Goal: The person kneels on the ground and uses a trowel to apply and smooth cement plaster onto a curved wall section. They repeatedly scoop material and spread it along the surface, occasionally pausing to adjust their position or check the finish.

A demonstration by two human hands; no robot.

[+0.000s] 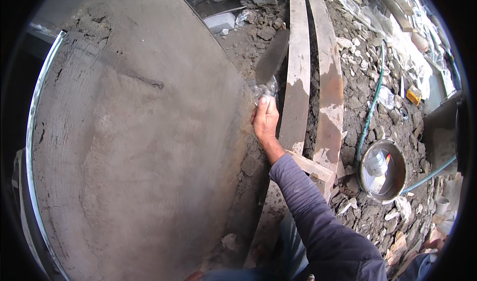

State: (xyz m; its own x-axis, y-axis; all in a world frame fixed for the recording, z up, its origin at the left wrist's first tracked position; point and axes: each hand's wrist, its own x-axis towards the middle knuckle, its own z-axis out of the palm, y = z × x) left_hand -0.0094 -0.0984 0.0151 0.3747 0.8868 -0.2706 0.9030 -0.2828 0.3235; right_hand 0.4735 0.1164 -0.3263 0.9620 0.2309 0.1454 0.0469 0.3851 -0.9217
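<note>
My right hand (266, 117) is closed around the handle of a trowel (272, 57), whose flat grey blade points away from me and looks slightly blurred. It is beside the right edge of a large panel of wet grey mortar (149, 146). Smoothed over much of its face, the mortar has a rough gouge and crumbly patches near its upper left. A crumpled bit of clear plastic (271, 86) lies by the trowel's handle. Only a small skin-coloured patch, perhaps my left hand (194, 276), shows at the lower edge, its fingers hidden.
Two long wooden boards (329, 92), wet in places, run beside my right arm, with a short crosspiece (310, 166). Farther right, a bucket (383, 170) stands on rubble beside a green hose (372, 107). A metal-coloured straight edge (33, 112) borders the mortar's left side.
</note>
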